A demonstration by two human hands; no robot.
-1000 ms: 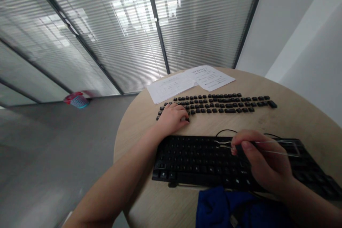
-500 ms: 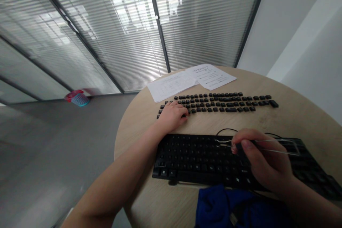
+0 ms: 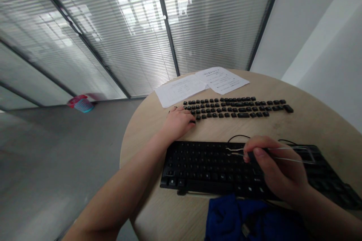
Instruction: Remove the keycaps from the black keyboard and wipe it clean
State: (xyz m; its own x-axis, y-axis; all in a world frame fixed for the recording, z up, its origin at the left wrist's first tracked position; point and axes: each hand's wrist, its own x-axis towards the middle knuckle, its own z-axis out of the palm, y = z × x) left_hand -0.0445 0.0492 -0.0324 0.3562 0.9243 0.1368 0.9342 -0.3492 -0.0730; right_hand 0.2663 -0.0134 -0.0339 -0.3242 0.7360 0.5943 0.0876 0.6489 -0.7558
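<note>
My left hand point(image 3: 177, 123) rests palm down over the left end of several rows of loose black keycaps point(image 3: 243, 115), its fingers spread and partly covering some of them. A dark keycap shows beside the thumb; whether any is gripped is hard to see. My right hand point(image 3: 278, 171) is closed around a wire keycap puller point(image 3: 236, 149), held level above the black keyboard point(image 3: 202, 162). The puller's two bent wire tips point left, over the upper keys, and its squared loop sticks out behind the hand. Part of the keyboard's right side is hidden under this hand.
White printed sheets point(image 3: 183, 90) lie at the table's far edge. A blue cloth point(image 3: 223, 218) with a cable plug on it is at the near edge. The round wooden table point(image 3: 141, 135) ends at the left; a basket point(image 3: 82, 104) stands on the floor beyond.
My left hand has shifted slightly left along the keycap rows, uncovering a little more of them. My right hand stays in place with the keycap puller.
</note>
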